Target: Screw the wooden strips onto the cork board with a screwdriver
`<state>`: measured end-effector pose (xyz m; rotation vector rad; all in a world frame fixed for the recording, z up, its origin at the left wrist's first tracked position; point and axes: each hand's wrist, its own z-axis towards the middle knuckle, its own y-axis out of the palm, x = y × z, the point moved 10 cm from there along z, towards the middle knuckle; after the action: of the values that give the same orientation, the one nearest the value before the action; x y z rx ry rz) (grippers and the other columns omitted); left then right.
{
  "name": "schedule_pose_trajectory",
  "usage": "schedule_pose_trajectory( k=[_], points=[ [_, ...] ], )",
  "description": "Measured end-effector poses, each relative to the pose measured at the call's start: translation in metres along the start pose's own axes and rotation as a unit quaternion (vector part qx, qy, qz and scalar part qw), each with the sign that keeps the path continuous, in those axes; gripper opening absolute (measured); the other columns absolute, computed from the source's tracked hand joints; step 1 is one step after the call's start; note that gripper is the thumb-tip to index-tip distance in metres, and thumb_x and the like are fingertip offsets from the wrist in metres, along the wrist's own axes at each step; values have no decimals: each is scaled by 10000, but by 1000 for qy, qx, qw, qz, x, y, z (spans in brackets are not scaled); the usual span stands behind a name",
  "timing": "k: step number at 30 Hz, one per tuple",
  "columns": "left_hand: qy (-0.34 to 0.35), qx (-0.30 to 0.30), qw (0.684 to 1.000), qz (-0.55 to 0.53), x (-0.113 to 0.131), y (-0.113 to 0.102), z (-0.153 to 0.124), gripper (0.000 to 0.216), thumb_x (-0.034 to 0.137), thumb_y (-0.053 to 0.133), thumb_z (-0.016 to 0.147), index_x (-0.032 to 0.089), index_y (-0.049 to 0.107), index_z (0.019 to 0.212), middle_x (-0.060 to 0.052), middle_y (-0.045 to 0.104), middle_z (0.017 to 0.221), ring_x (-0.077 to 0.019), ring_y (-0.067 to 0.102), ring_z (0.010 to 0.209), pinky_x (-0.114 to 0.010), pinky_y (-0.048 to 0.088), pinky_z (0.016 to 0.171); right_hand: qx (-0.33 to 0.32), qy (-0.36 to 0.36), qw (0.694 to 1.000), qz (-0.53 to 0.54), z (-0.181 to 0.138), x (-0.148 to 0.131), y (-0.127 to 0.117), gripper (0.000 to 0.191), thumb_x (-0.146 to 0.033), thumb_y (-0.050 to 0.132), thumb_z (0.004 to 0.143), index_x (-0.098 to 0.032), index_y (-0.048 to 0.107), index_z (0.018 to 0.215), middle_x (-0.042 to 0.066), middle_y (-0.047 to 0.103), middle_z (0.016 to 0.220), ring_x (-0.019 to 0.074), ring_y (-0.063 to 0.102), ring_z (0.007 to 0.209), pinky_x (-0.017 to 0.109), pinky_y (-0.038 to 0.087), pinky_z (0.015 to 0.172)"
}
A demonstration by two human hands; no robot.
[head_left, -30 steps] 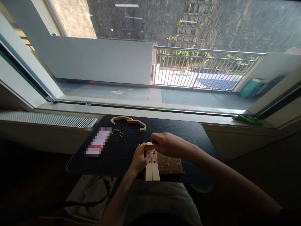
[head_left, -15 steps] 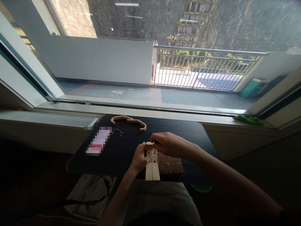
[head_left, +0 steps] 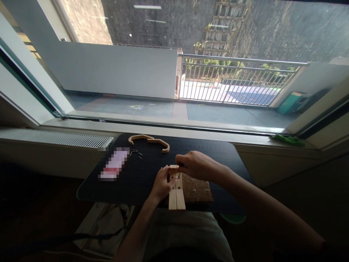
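Two pale wooden strips (head_left: 177,200) lie side by side, dark holes in their upper faces, with their near ends past the table's front edge. My left hand (head_left: 160,185) grips them from the left, thumb across the top and fingers along the far side. Over the right strip, my right hand (head_left: 195,163) is closed in a pinch at one of the holes. What it pinches is thin and mostly hidden by the fingers. A brown, pitted block (head_left: 198,191) sits right beside the strips, under the right hand and wrist.
On the black table (head_left: 212,147), two curved wooden pieces (head_left: 161,141) lie toward the back. Several small screws (head_left: 135,151) are scattered near a pixelated pinkish rectangle (head_left: 114,163). A radiator (head_left: 54,137) stands left, and a green cloth (head_left: 288,140) rests on the windowsill.
My right hand has turned slightly and shifted a little over the strips. My left hand and the strips stay in place.
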<state>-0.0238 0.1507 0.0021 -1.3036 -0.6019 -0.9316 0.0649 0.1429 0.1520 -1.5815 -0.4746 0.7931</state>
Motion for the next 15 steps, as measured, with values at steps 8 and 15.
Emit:
schedule_pose_trajectory(
  k=[8, 15],
  points=[
    [3, 6, 1000, -3, 3, -1, 0, 290, 253, 634, 800, 190, 641, 1084, -105, 680, 1115, -297, 606, 1125, -474, 443, 1014, -6, 23, 1000, -7, 3, 6, 1, 191, -361, 645, 910, -197, 613, 817, -50, 437, 557, 92, 313, 496, 257, 178, 510],
    [1, 8, 1000, 2, -5, 2, 0, 350, 263, 645, 791, 187, 626, 1132, -116, 671, 1170, -310, 579, 1184, -517, 370, 1097, 20, 42, 999, -1, -1, 12, 1, 181, -377, 582, 941, -207, 609, 888, -15, 573, 671, 118, 439, 555, 263, 215, 523]
  ],
)
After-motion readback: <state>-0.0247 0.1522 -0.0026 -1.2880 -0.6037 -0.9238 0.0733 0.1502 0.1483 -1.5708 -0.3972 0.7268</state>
